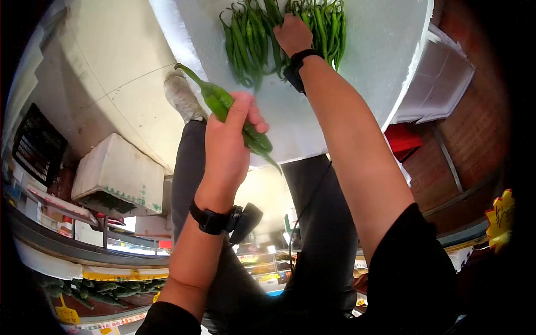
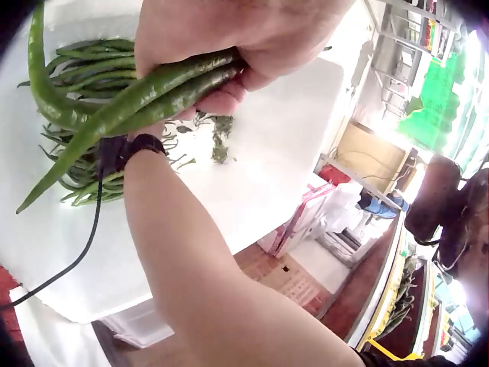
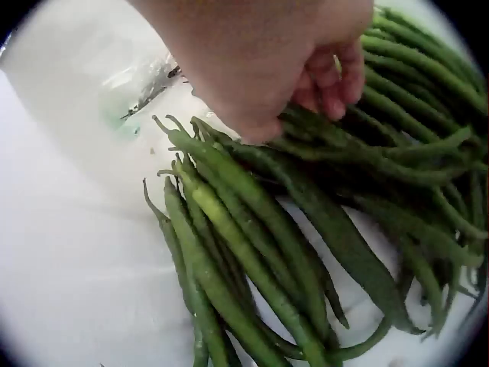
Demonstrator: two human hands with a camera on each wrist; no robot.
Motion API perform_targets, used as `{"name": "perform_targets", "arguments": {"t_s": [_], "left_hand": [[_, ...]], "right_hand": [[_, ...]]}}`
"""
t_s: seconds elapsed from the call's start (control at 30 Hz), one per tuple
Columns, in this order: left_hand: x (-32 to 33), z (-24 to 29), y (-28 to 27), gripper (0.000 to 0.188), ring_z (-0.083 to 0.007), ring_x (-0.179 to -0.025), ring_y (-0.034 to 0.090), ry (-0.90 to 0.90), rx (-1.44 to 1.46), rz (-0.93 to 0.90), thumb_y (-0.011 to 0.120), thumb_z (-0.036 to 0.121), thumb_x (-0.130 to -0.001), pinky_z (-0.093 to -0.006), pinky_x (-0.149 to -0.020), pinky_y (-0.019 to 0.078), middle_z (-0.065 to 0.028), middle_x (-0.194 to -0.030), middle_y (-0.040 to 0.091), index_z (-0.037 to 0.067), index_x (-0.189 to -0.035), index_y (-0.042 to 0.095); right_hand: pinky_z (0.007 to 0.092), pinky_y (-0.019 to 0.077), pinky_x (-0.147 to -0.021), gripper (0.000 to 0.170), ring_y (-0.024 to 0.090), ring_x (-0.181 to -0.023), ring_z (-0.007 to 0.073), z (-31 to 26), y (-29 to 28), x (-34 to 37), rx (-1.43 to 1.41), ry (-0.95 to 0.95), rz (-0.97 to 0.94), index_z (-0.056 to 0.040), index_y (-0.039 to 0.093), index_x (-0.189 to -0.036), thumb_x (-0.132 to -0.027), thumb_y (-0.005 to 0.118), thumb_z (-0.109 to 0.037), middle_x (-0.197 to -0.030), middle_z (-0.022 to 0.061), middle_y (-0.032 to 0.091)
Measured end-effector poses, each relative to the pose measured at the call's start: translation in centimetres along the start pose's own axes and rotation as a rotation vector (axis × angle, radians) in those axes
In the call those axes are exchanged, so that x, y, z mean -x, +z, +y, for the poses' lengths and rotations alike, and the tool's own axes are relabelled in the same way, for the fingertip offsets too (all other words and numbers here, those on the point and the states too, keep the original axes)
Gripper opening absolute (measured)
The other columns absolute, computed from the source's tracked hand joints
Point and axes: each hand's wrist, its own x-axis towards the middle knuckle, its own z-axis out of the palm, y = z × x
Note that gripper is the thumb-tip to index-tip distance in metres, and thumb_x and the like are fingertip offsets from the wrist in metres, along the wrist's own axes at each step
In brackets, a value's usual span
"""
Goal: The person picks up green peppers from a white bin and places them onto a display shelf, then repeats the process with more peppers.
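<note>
1. We have a white worktop point(image 1: 368, 95) before us.
2. Green peppers point(image 1: 245, 47) lie on it in a spread, side-by-side pile.
3. Our right hand point(image 1: 293, 34) is at the pile, fingers curled; we cannot tell whether it pinches one.
4. Our left hand point(image 1: 228, 137) grips a few long peppers, thumb across them, above the worktop's near edge.
</note>
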Motion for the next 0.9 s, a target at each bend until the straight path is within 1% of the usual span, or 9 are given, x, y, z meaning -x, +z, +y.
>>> {"name": "perform_targets", "arguments": {"t_s": [0.07, 0.13, 0.37, 0.47, 0.57, 0.67, 0.77, 0.8, 0.9], "left_hand": [[-0.1, 0.1, -0.1, 0.018, -0.0131, -0.067, 0.051, 0.003, 0.016, -0.001, 0.055, 0.023, -0.096, -0.0301, -0.067, 0.0453, -0.0014, -0.075, 0.05, 0.005, -0.099, 0.051], [-0.3, 0.0, -0.5, 0.019, -0.0142, -0.068, 0.056, 0.013, 0.03, -0.008, 0.057, 0.022, -0.096, -0.0265, -0.061, 0.0452, -0.0029, -0.075, 0.053, 0.004, -0.1, 0.054], [-0.5, 0.2, -0.4, 0.02, -0.0144, -0.067, 0.056, -0.029, 0.072, 0.0, 0.059, 0.023, -0.095, -0.0269, -0.061, 0.0453, -0.0031, -0.075, 0.053, 0.005, -0.1, 0.054], [-0.5, 0.3, -0.2, 0.021, -0.0145, -0.067, 0.056, -0.035, 0.08, -0.004, 0.059, 0.024, -0.094, -0.0269, -0.061, 0.0456, -0.0037, -0.075, 0.054, 0.004, -0.1, 0.054], [-0.5, 0.7, -0.1, 0.022, -0.014, -0.068, 0.055, -0.034, 0.039, -0.004, 0.057, 0.023, -0.095, -0.0277, -0.064, 0.0462, -0.0039, -0.078, 0.055, 0.003, -0.105, 0.053], [-0.4, 1.3, 0.4, 0.025, -0.0135, -0.07, 0.054, -0.036, -0.035, 0.008, 0.054, 0.02, -0.096, -0.0298, -0.068, 0.0473, -0.0033, -0.082, 0.055, 0.002, -0.113, 0.051], [-0.6, 1.6, 0.6, 0.03, -0.013, -0.07, 0.054, -0.025, -0.073, -0.004, 0.055, 0.018, -0.095, -0.0286, -0.067, 0.0475, -0.0041, -0.086, 0.056, 0.001, -0.119, 0.049], [-0.8, 1.4, 0.1, 0.03, -0.0127, -0.071, 0.054, -0.021, -0.101, -0.022, 0.055, 0.018, -0.095, -0.0282, -0.067, 0.0473, -0.0042, -0.087, 0.055, 0.0, -0.119, 0.049], [-1.2, 0.7, -0.4, 0.033, -0.0122, -0.073, 0.054, -0.019, -0.129, -0.017, 0.057, 0.019, -0.094, -0.0279, -0.067, 0.0471, -0.0039, -0.089, 0.055, 0.001, -0.12, 0.049]], "right_hand": [[0.0498, 0.0538, -0.072, 0.033, 0.063, -0.087, 0.0379, -0.1, -0.3, -0.1, 0.104, 0.084, -0.181, -0.0061, 0.061, -0.102, -0.087, 0.059, -0.036, -0.1, 0.0179, 0.065], [0.0482, 0.0547, -0.073, 0.034, 0.064, -0.089, 0.0362, -0.1, 0.3, -0.2, 0.155, 0.05, -0.209, -0.0053, 0.061, -0.104, -0.087, 0.059, -0.035, -0.102, 0.0172, 0.065], [0.0441, 0.0558, -0.074, 0.035, 0.065, -0.094, 0.034, 1.0, 1.3, 1.9, 0.423, -0.218, -0.206, -0.0024, 0.058, -0.105, -0.088, 0.06, -0.033, -0.104, 0.0179, 0.063], [0.0438, 0.0551, -0.076, 0.035, 0.065, -0.095, 0.0336, 0.8, 1.3, 2.1, 0.396, -0.096, -0.361, -0.0025, 0.055, -0.108, -0.089, 0.059, -0.032, -0.105, 0.0179, 0.063], [0.0448, 0.0558, -0.076, 0.037, 0.064, -0.098, 0.0323, -0.7, -1.0, 2.5, 0.257, -0.015, -0.392, -0.0003, 0.053, -0.118, -0.091, 0.054, -0.025, -0.104, 0.0195, 0.064], [0.0477, 0.0528, -0.078, 0.038, 0.064, -0.092, 0.0389, -1.3, -2.5, 2.8, -0.028, 0.133, -0.435, 0.0019, 0.048, -0.118, -0.09, 0.052, -0.024, -0.096, 0.0256, 0.064], [0.0523, 0.0481, -0.078, 0.036, 0.06, -0.085, 0.0467, -0.1, -4.2, 4.5, -0.315, 0.024, -0.247, 0.0033, 0.044, -0.115, -0.09, 0.049, -0.023, -0.089, 0.0308, 0.062], [0.0561, 0.0436, -0.076, 0.031, 0.057, -0.084, 0.0493, -0.5, -6.1, 5.2, -0.385, 0.073, -0.312, 0.0023, 0.043, -0.11, -0.089, 0.047, -0.02, -0.088, 0.0316, 0.06], [0.0522, 0.0437, -0.072, 0.029, 0.057, -0.08, 0.0469, -0.6, -10.9, 9.3, -0.558, -0.011, -0.296, 0.0011, 0.043, -0.11, -0.09, 0.049, -0.017, -0.086, 0.0288, 0.059]]}}
